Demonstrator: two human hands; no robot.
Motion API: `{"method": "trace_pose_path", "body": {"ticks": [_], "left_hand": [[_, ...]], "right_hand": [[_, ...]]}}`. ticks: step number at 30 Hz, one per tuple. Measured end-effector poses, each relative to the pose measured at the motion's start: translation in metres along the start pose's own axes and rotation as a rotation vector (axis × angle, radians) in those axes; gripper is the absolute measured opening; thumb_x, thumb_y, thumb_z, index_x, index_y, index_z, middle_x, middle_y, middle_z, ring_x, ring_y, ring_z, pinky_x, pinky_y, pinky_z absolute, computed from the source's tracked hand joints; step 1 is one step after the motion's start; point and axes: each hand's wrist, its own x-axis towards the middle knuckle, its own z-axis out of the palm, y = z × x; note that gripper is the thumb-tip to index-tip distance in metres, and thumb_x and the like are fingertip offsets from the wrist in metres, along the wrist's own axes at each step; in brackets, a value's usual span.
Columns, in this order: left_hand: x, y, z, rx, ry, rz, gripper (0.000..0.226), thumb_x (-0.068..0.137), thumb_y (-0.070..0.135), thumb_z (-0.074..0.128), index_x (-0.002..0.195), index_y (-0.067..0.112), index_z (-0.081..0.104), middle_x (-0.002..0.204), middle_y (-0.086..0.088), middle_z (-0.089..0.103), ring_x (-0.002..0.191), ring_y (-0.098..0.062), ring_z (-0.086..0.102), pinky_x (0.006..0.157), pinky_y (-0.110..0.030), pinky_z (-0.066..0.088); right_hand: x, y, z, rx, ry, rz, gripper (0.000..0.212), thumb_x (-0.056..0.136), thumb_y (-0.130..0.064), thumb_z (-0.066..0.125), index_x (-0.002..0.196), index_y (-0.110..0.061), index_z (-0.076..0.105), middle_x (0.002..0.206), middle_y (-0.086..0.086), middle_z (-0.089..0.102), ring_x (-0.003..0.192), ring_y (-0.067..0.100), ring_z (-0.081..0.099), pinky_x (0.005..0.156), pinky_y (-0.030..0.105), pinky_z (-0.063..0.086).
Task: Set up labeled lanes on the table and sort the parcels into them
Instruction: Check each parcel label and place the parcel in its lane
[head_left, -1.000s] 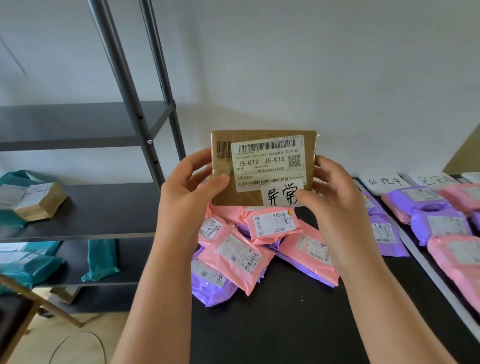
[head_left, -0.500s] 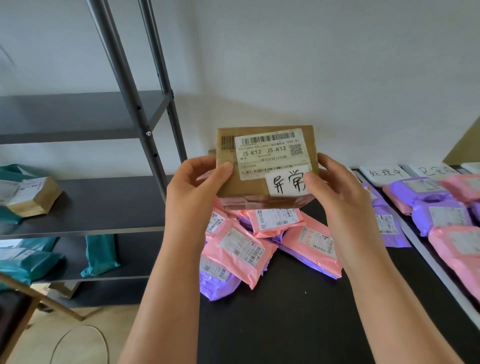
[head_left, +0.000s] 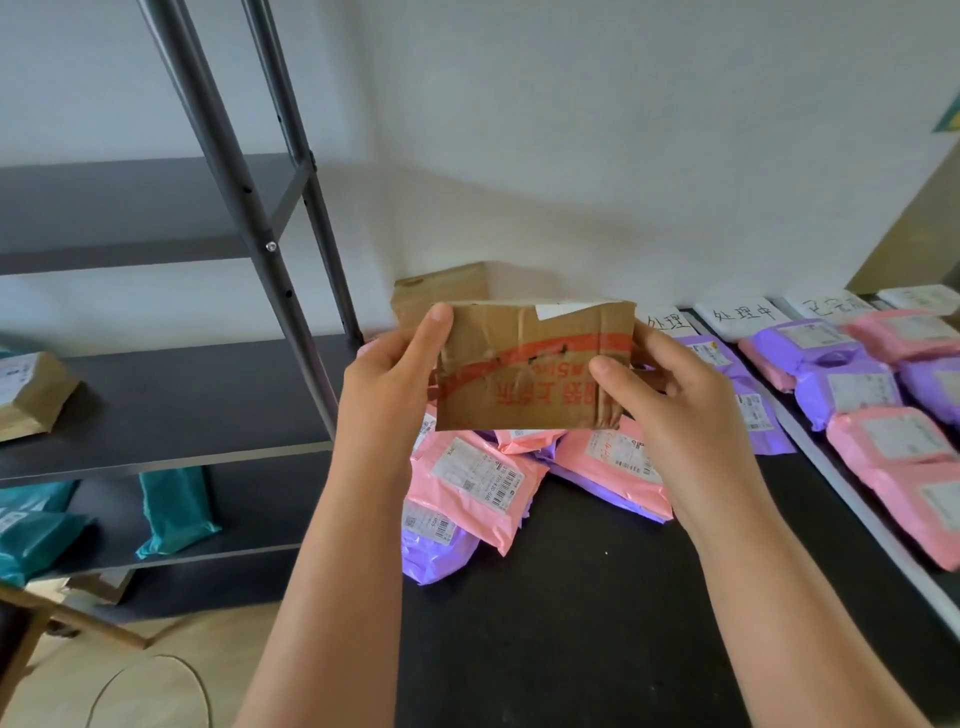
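Head view. A flat brown cardboard parcel is held in the air between both hands, above the back part of a black table top. The face turned to the camera bears a red printed tape band with inverted red characters and creased clear tape; a corner of a white sticker folds over the top edge.

The left hand grasps the parcel's left edge, its thumb laid on the near face at the upper left corner and its fingers hidden behind. The right hand grasps the right edge, its thumb pressed on the near face near the lower right and its fingers curled round the back. The parcel thus lies between the two hands, touching both.

Directly below and behind the parcel is a loose heap of pink and purple plastic mailer bags resting on the table. A second piece of brown cardboard stands against the wall just behind the held parcel.

To the right, white paper lane labels with handwritten characters lie along the table's far edge; below them are rows of pink and purple mailers, bordered by a white dividing strip.

At left stands a grey metal shelf unit carrying a brown paper package and, lower, teal mailer bags.
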Motion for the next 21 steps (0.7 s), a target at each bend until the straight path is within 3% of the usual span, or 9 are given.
{"method": "trace_pose_path", "body": {"ticks": [3, 8, 11, 13, 15, 21], "left_hand": [[0.002, -0.005, 0.0, -0.02, -0.006, -0.018, 0.032, 0.087, 0.058, 0.062, 0.084, 0.028, 0.073, 0.091, 0.006, 0.074, 0.09, -0.014, 0.07, 0.076, -0.03, 0.056], [0.005, -0.018, 0.002, 0.013, -0.054, -0.036, 0.035, 0.087, 0.061, 0.06, 0.089, 0.028, 0.071, 0.095, 0.005, 0.072, 0.094, -0.016, 0.068, 0.083, -0.033, 0.055], [0.001, -0.025, 0.009, -0.002, -0.107, -0.053, 0.032, 0.087, 0.056, 0.062, 0.087, 0.025, 0.07, 0.086, 0.009, 0.072, 0.082, -0.007, 0.068, 0.059, -0.014, 0.052], [-0.003, -0.027, 0.018, 0.0, -0.149, -0.056, 0.027, 0.085, 0.054, 0.065, 0.084, 0.028, 0.07, 0.08, 0.012, 0.072, 0.074, -0.002, 0.067, 0.051, -0.009, 0.047], [-0.008, -0.029, 0.028, 0.03, -0.18, -0.056, 0.027, 0.084, 0.056, 0.067, 0.079, 0.029, 0.071, 0.075, 0.013, 0.072, 0.072, -0.003, 0.068, 0.059, -0.017, 0.051], [-0.041, -0.027, 0.073, 0.058, -0.274, -0.027, 0.029, 0.08, 0.057, 0.07, 0.083, 0.029, 0.075, 0.09, 0.008, 0.076, 0.088, -0.016, 0.072, 0.085, -0.04, 0.057]], "right_hand": [[-0.003, 0.001, 0.001, -0.011, 0.023, 0.018, 0.023, 0.091, -0.032, 0.068, 0.111, -0.043, 0.068, 0.103, -0.018, 0.072, 0.094, -0.003, 0.067, 0.08, 0.025, 0.056], [-0.012, 0.007, 0.004, -0.058, 0.068, 0.06, 0.03, 0.089, -0.04, 0.068, 0.118, -0.039, 0.063, 0.104, -0.018, 0.069, 0.091, -0.01, 0.064, 0.069, 0.015, 0.051], [-0.019, 0.014, 0.006, -0.117, 0.148, 0.093, 0.037, 0.081, -0.051, 0.071, 0.116, -0.041, 0.059, 0.109, -0.019, 0.063, 0.092, -0.012, 0.06, 0.069, 0.014, 0.049], [-0.023, 0.018, 0.002, -0.14, 0.225, 0.108, 0.039, 0.079, -0.054, 0.072, 0.112, -0.04, 0.058, 0.109, -0.019, 0.061, 0.094, -0.01, 0.058, 0.069, 0.015, 0.047], [-0.028, 0.022, -0.008, -0.138, 0.272, 0.129, 0.038, 0.079, -0.053, 0.073, 0.111, -0.039, 0.058, 0.108, -0.017, 0.061, 0.095, -0.007, 0.058, 0.069, 0.016, 0.046], [-0.046, 0.036, -0.062, -0.036, 0.361, 0.161, 0.031, 0.08, -0.045, 0.074, 0.108, -0.04, 0.064, 0.112, -0.011, 0.066, 0.105, 0.008, 0.065, 0.085, 0.042, 0.059]]}}
